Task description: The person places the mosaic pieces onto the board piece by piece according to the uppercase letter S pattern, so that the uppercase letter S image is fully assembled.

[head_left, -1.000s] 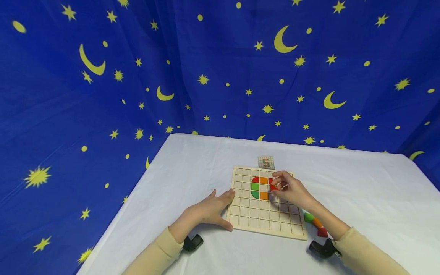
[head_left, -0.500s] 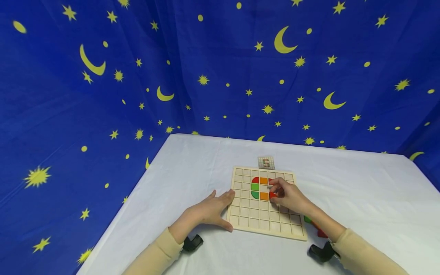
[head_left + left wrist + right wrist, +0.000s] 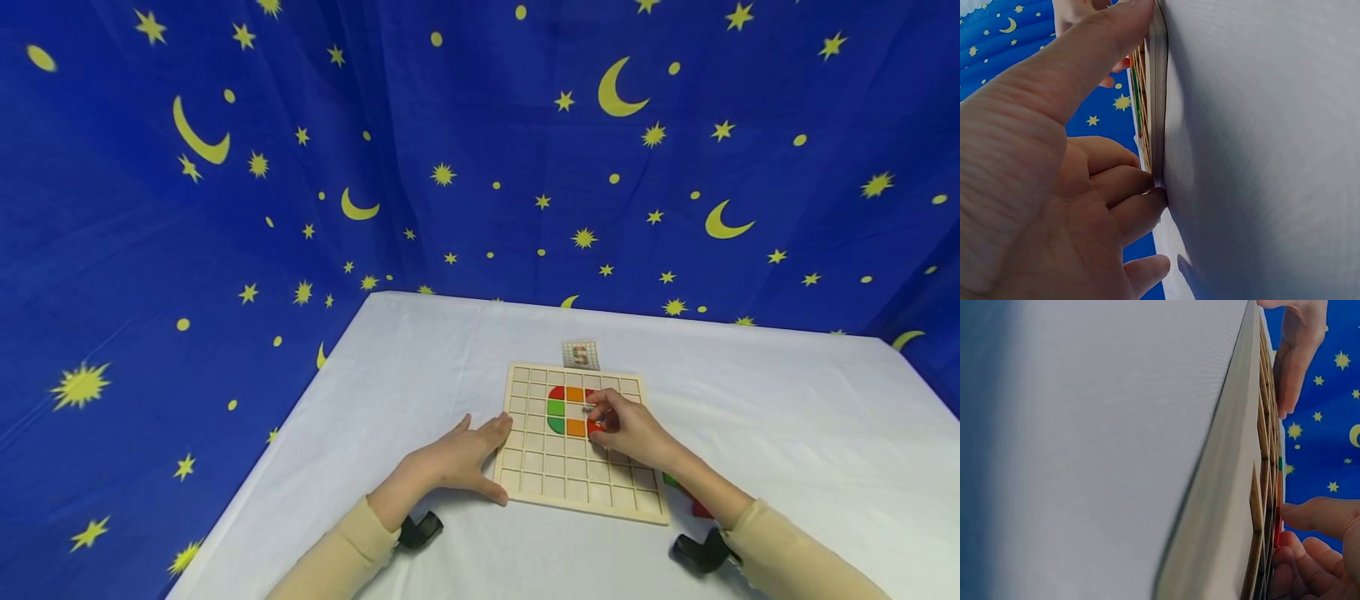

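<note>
A wooden grid board (image 3: 536,462) lies on the white table. Spread along its left edge, my left hand (image 3: 457,458) touches the rim with fingertips and thumb, as the left wrist view shows too. Over the board, my right hand (image 3: 630,429) pinches a red tile (image 3: 594,427) between thumb and fingers, at the cell right of an orange tile (image 3: 576,428). Green tiles (image 3: 556,408), a red corner tile (image 3: 557,392) and another orange tile (image 3: 575,394) sit in cells nearby. The right fingers partly cover a further red tile (image 3: 590,395). In the right wrist view, the pinched red tile (image 3: 1278,528) lies low against the grid.
A small pattern card (image 3: 581,355) with an S-shaped figure lies behind the board. Loose green (image 3: 671,479) and red pieces (image 3: 702,509) show beside the board's right edge, partly hidden by the right forearm. A blue star-and-moon curtain (image 3: 480,150) surrounds the table.
My right hand has come down and slightly nearer with the red tile, to the cell beside the lower orange tile. Its forearm now covers more of the loose pieces. The left hand stays put.
</note>
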`<state>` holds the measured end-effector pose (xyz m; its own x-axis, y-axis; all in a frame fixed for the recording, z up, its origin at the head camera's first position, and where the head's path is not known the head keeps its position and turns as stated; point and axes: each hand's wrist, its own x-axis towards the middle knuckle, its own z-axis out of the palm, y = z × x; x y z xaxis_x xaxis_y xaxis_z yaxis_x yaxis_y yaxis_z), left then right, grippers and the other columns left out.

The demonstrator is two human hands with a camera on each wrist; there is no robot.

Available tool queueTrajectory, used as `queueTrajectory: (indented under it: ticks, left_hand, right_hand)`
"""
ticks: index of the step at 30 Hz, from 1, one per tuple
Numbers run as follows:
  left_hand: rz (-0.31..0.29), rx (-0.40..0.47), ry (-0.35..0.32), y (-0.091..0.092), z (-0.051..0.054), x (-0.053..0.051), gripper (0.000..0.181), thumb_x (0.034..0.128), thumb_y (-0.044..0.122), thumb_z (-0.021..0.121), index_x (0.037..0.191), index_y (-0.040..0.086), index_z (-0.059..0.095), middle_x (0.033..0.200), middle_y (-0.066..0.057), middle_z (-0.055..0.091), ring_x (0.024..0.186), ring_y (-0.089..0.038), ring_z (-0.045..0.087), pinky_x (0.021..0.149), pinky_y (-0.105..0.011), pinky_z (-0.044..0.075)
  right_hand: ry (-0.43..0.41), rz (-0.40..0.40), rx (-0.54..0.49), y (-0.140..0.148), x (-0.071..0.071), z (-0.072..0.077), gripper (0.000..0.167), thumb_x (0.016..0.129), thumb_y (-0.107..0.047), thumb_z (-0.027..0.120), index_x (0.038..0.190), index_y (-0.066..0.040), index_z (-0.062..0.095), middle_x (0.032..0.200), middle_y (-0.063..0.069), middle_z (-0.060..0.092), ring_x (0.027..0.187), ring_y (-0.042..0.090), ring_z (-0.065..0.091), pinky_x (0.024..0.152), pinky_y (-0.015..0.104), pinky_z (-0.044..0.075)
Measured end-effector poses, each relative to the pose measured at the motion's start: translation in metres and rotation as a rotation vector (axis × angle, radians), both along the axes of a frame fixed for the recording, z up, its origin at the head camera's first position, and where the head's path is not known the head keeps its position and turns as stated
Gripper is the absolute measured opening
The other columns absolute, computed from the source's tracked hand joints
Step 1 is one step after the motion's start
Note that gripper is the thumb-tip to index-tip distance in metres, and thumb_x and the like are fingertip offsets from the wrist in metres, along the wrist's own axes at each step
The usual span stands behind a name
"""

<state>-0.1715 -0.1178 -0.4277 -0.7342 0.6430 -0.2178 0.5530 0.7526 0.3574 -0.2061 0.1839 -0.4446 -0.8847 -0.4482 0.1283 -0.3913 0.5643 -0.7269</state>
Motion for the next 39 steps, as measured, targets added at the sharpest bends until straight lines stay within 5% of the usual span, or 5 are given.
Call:
queueTrajectory:
  ticks: [11, 19, 25, 39]
  left_hand:
    - [-0.006, 0.006, -0.012, 0.003, 0.002, 0.002, 0.109, 0.0728, 0.052, 0.075, 0.149, 0.000, 0.018, 0.155, -0.012, 0.015, 0.141, -0.020, 0.017, 0.111, -0.050, 0.007]
    - [-0.002, 0.022, -0.020, 0.001, -0.001, 0.001, 0.110, 0.0716, 0.053, 0.076, 0.149, -0.001, 0.019, 0.155, -0.013, 0.015, 0.141, -0.021, 0.018, 0.111, -0.051, 0.006]
    - [-0.007, 0.026, -0.022, 0.000, 0.000, 0.000, 0.110, 0.0721, 0.053, 0.076, 0.149, -0.001, 0.019, 0.154, -0.014, 0.016, 0.140, -0.023, 0.019, 0.111, -0.052, 0.007]
    - [-0.017, 0.024, -0.011, 0.000, 0.002, 0.000, 0.109, 0.0726, 0.052, 0.075, 0.148, -0.003, 0.019, 0.154, -0.016, 0.017, 0.140, -0.023, 0.019, 0.111, -0.053, 0.008]
  right_hand:
    - [0.139, -0.108, -0.054, 0.036, 0.009, 0.054, 0.042, 0.085, -0.005, 0.069, 0.122, 0.001, 0.050, 0.103, 0.015, 0.061, 0.090, 0.026, 0.058, 0.074, 0.027, 0.049]
    - [0.077, -0.237, -0.073, 0.073, 0.032, 0.048, 0.043, 0.087, -0.011, 0.069, 0.124, 0.002, 0.050, 0.107, 0.016, 0.059, 0.086, 0.005, 0.056, 0.072, 0.017, 0.048]
    - [0.039, -0.321, -0.044, 0.090, 0.047, 0.043, 0.048, 0.087, -0.015, 0.069, 0.126, 0.003, 0.048, 0.108, 0.018, 0.059, 0.086, 0.002, 0.055, 0.071, 0.015, 0.047]
    - [-0.017, -0.296, -0.071, 0.094, 0.067, 0.026, 0.044, 0.087, -0.007, 0.068, 0.124, 0.004, 0.048, 0.107, 0.016, 0.059, 0.084, 0.005, 0.056, 0.070, 0.020, 0.049]
